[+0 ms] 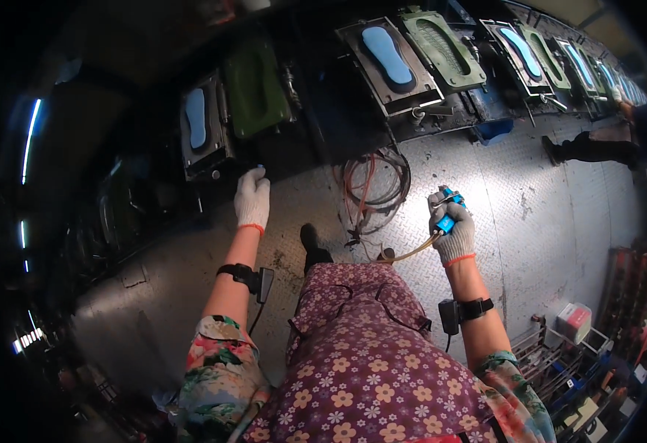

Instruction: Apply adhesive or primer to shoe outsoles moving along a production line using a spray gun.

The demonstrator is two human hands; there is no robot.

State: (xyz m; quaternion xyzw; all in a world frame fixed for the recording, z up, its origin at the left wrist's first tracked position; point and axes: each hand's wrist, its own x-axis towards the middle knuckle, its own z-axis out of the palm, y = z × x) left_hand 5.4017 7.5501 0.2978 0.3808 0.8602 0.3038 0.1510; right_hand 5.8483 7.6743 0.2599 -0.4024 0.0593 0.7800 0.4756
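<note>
My left hand [252, 201], in a pale knit glove with an orange cuff, is beside the front edge of an open mould [207, 151]. Its fingers are curled together, with a small bluish bit at their tips too small to name. A light blue sole-shaped piece [196, 118] lies in that mould, and the mould's green half [257, 92] is to its right. Over the floor, my right hand [455, 232], gloved alike, is wrapped round a blue hose-fed tool [445, 224] resembling a spray gun. A yellowish hose [412, 252] trails from it towards my apron.
More open moulds with blue soles [388, 55] line the bench to the right. Coiled hoses [375, 188] lie on the metal floor [515, 214] ahead. Another person [637, 133] stands at the far right. A cluttered rack [560, 358] is at lower right.
</note>
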